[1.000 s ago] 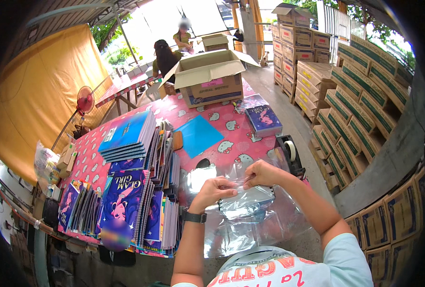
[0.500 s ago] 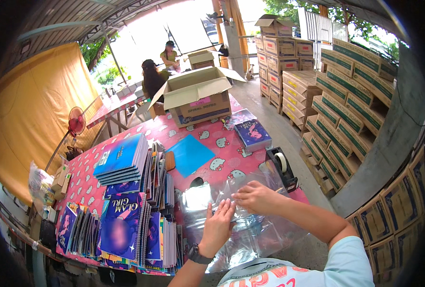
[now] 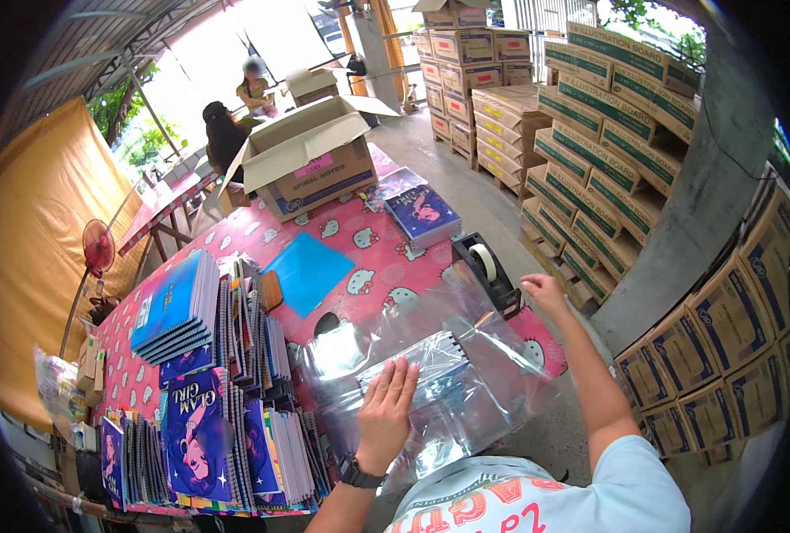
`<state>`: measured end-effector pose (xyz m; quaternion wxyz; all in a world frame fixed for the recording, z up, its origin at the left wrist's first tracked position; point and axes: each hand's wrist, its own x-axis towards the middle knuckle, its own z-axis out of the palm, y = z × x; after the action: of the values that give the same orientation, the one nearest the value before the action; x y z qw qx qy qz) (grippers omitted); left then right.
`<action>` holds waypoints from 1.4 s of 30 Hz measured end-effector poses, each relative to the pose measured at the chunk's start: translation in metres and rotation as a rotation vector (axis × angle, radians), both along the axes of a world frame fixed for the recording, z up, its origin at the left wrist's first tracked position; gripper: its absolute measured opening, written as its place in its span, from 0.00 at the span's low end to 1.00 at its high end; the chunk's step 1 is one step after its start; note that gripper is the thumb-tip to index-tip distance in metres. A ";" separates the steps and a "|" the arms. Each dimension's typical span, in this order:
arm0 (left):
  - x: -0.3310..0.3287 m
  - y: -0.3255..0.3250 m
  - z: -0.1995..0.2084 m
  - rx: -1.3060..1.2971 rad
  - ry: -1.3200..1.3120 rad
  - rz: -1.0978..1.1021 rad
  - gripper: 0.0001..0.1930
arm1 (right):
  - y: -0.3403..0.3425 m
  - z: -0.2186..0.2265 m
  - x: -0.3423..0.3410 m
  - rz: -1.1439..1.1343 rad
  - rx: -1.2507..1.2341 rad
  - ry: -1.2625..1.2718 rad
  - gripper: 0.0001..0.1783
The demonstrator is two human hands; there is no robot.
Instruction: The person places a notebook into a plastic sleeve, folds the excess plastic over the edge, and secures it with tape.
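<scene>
My left hand (image 3: 389,397), fingers stretched out, lies flat on clear plastic film (image 3: 493,391) spread over the near part of the table. Under this hand the film covers a flat bundle (image 3: 435,362) that shows a spiral-bound edge; glare hides its cover. My right hand (image 3: 546,295) is raised just right of a black tape dispenser (image 3: 491,277) with a roll of clear tape. Its fingers are curled together, and anything between them is too small to make out. Left of the film stand stacked spiral notebooks (image 3: 195,435) with purple covers.
Blue notebooks (image 3: 175,306) top the left stack. Beyond lie a blue sheet (image 3: 309,274), a purple notebook pile (image 3: 422,216) and an open carton (image 3: 318,178) on the pink patterned table (image 3: 226,249). Carton stacks (image 3: 590,151) line the right. Two people sit at the back.
My right hand has left the film beside my left hand and moved right, up by the tape dispenser. My left hand stays flat on the film. The view has shifted rightward.
</scene>
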<state>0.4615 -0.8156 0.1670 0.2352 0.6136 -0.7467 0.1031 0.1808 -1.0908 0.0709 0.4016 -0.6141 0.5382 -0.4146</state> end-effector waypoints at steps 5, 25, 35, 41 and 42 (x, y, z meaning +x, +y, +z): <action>0.004 0.003 -0.003 -0.039 0.034 0.034 0.28 | -0.029 -0.018 0.049 0.093 0.084 0.364 0.14; 0.017 0.008 -0.018 -0.216 0.327 -0.075 0.21 | 0.192 0.108 0.102 0.367 0.466 -0.602 0.10; 0.018 0.003 -0.032 -0.318 0.491 -0.191 0.20 | 0.245 0.058 0.160 0.150 0.335 -0.564 0.16; 0.017 0.011 -0.016 -0.228 0.162 -0.051 0.25 | 0.249 0.053 0.162 0.171 0.321 -0.538 0.20; 0.017 0.009 -0.015 -0.221 0.189 -0.077 0.24 | 0.243 0.045 0.161 0.178 0.305 -0.508 0.21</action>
<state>0.4789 -0.8066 0.1522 0.3742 0.5619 -0.7283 0.1174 0.3417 -0.8482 0.1158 0.6456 -0.4679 0.4208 -0.4326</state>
